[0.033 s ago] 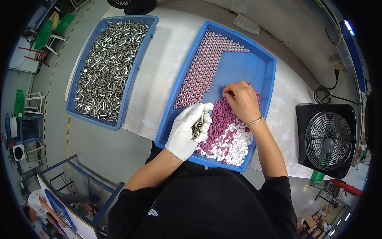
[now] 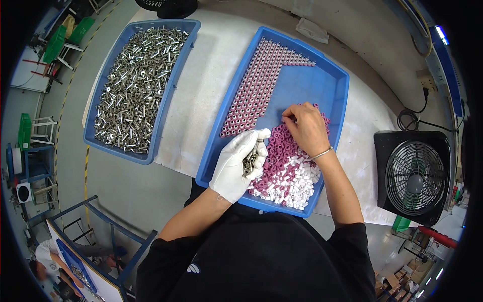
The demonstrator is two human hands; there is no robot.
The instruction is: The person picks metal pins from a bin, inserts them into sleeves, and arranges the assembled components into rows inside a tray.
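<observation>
My left hand [image 2: 237, 163], in a white glove, is curled around several small metal flanged pins [image 2: 249, 162]. It hovers over the near left part of a blue tray [image 2: 203, 177]. My right hand [image 2: 308, 126], ungloved and with a bracelet at the wrist, pinches its thumb and fingertips together over a heap of purple rings [image 2: 276, 151]. Whatever lies between those fingertips is too small and hidden to make out. White plastic sleeves [image 2: 300, 187] are heaped at the tray's near right. Purple-and-metal pieces [image 2: 256, 83] stand in close rows along its far left side.
Left of the tray, another blue bin [image 2: 156, 146] holds loose metal pins. A black fan [image 2: 415, 178] stands at the right, below a cable [image 2: 427, 121]. A white cloth or bag [image 2: 312, 30] lies beyond the tray. Another person [image 2: 53, 259] is at the lower left.
</observation>
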